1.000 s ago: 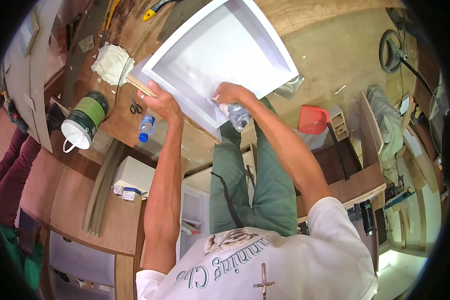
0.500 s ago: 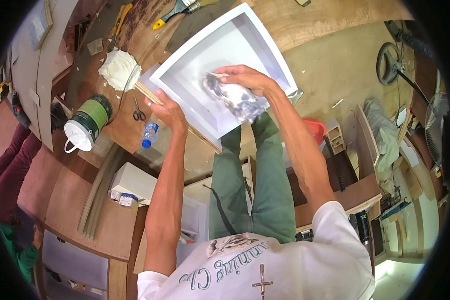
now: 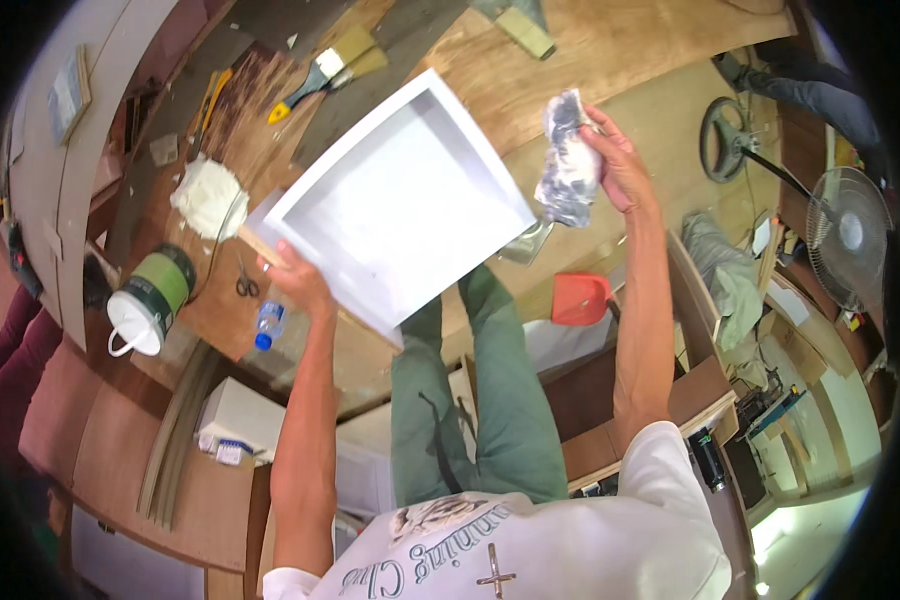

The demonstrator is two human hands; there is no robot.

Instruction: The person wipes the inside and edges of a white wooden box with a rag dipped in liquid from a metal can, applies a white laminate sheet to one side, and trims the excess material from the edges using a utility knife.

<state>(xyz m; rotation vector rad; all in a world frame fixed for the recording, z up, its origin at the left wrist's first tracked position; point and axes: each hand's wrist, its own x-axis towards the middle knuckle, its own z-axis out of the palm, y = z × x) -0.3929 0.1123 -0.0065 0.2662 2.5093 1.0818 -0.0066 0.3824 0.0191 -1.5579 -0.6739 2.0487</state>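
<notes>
My left hand grips the lower-left edge of a white box-shaped drawer, which is tilted toward me above my knees. A bare wood edge shows along the drawer's side by my fingers, and its inside holds nothing. Off to the right, my right hand is closed on a crumpled white rag with dark grey stains. The rag is apart from the drawer, in the air beyond its right corner.
Left on the workbench are white paste, scissors, a blue-capped bottle and a green-and-white bucket. A paintbrush lies farther back. At right are a red dustpan-like piece and a fan.
My right hand has lifted the rag out of the drawer and carried it to the right. The drawer's white inside is now uncovered, with my left hand still on its edge.
</notes>
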